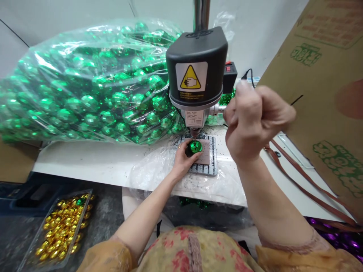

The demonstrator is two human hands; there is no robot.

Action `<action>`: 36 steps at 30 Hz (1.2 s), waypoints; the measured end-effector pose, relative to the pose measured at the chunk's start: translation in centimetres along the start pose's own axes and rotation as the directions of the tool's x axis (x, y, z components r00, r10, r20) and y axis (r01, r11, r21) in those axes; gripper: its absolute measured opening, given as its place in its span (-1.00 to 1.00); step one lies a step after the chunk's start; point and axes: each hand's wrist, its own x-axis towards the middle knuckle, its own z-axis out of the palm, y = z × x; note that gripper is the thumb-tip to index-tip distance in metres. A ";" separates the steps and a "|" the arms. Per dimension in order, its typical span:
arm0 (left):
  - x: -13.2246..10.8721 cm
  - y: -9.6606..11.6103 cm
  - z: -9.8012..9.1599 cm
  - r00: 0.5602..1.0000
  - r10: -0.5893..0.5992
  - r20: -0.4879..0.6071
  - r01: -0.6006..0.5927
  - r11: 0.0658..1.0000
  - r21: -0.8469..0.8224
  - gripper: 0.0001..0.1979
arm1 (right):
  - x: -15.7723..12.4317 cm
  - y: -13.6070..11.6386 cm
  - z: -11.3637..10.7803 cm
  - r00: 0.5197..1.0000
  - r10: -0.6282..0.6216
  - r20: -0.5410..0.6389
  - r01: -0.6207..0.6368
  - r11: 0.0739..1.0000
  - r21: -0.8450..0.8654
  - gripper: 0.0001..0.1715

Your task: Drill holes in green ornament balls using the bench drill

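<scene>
Under the black drill press (197, 70), my left hand (183, 160) holds a shiny green ball (195, 146) between thumb and fingers. The ball rests on a square board (204, 155) on the grey slotted base plate (212, 172). The drill's tip is right above the top of the ball; whether it touches cannot be made out. My right hand (249, 121) is raised to the right of the press with its fingers curled by the machine's side lever (217, 110). The lever's end is hidden behind the fingers.
A large clear bag of green faceted balls (93, 87) lies behind left. A cardboard box (320, 94) stands at right, near brown straps (300, 170). Dark specks and plastic film surround the base. A tray of gold balls (61, 226) is at lower left.
</scene>
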 end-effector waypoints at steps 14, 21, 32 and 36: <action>-14.9 -0.6 -4.0 0.416 0.516 0.749 -0.887 0.412 0.208 -0.56 | 1.9 -1.1 1.0 0.996 0.084 -0.011 -0.084 0.995 -0.053 -0.46; -12.7 2.3 -0.7 0.394 0.676 0.623 -0.906 0.397 0.143 -0.69 | 1.7 -0.9 0.8 0.986 0.159 0.051 -0.150 0.978 -0.146 -0.49; 6.4 8.0 20.4 0.918 0.242 0.315 -0.323 0.917 0.236 -0.61 | 2.1 -1.1 0.3 0.966 0.224 0.129 -0.202 0.966 -0.163 -0.47; 8.7 8.1 23.2 0.892 0.171 0.417 -0.291 0.926 0.241 -0.57 | 2.1 -0.9 0.2 0.961 0.221 0.164 -0.194 0.967 -0.167 -0.46</action>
